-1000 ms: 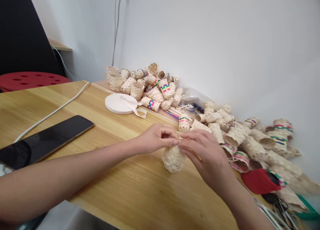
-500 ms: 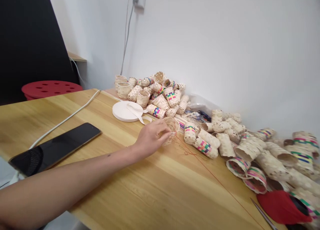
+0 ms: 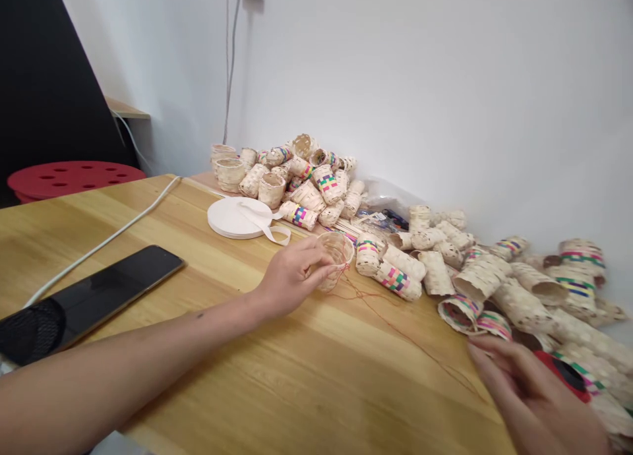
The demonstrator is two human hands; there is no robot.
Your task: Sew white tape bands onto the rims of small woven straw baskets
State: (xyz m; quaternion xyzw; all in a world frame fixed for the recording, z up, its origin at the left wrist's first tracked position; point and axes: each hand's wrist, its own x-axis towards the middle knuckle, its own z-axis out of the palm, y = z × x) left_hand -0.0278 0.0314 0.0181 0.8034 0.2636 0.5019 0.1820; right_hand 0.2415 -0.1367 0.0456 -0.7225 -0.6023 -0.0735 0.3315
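Note:
My left hand (image 3: 297, 273) pinches the near rim of a small woven basket (image 3: 340, 249), which stands on the table with its mouth up. Red thread (image 3: 366, 297) is looped at the basket's side and trails slackly over the wood toward my right hand (image 3: 537, 392). That hand is at the lower right, slightly blurred. Its thumb and forefinger come together at the tips; what they hold, if anything, is too small to make out. Behind it shows part of a red object with a black part (image 3: 564, 376).
Many woven baskets (image 3: 395, 280) are heaped along the wall, some with coloured bands. A roll of white ribbon (image 3: 237, 217) lies left of the held basket. At the left are a phone (image 3: 123, 290), a white cable (image 3: 103, 241) and a red stool (image 3: 74, 178).
My right hand has entered at the lower right, covering the pointed metal tool seen there before. The red thread, stretched straight earlier, now lies slack. My left hand keeps hold of the basket.

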